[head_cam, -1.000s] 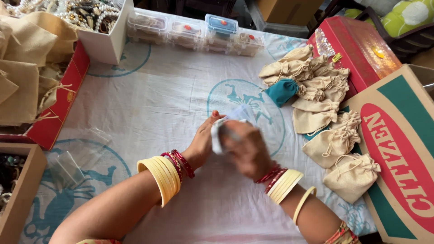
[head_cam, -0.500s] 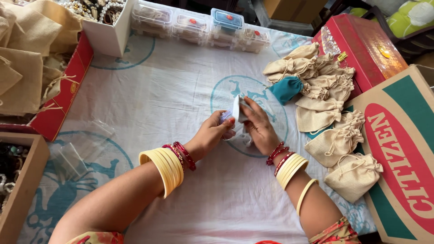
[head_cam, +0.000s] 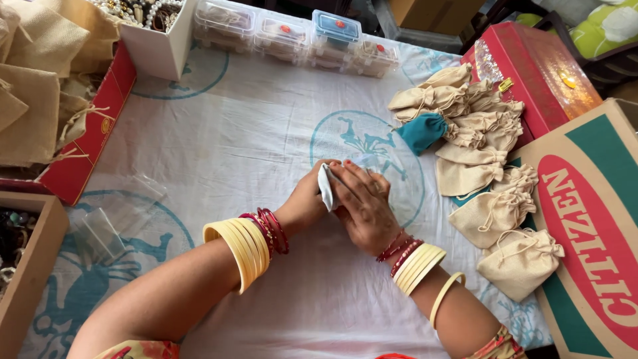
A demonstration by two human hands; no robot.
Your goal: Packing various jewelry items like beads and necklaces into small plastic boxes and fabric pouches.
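Small white packet [head_cam: 325, 187], possibly folded paper or cloth, pinched upright between left hand [head_cam: 307, 201] and right hand [head_cam: 364, 207], both grips closed on it for folding, mid printed sheet [head_cam: 252, 139], left of tan drawstring pouches [head_cam: 488, 179] heaped within reach.

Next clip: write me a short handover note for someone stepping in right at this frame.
Left hand and right hand: together over the cloth-covered table, both in a grip on a small white folded piece.
Nearby: a pile of tied beige drawstring pouches and one teal pouch to the right, clear plastic boxes along the far edge, empty clear sleeves to the left.
Done: many pouches tied.
Left: the white piece is not in any pouch yet.
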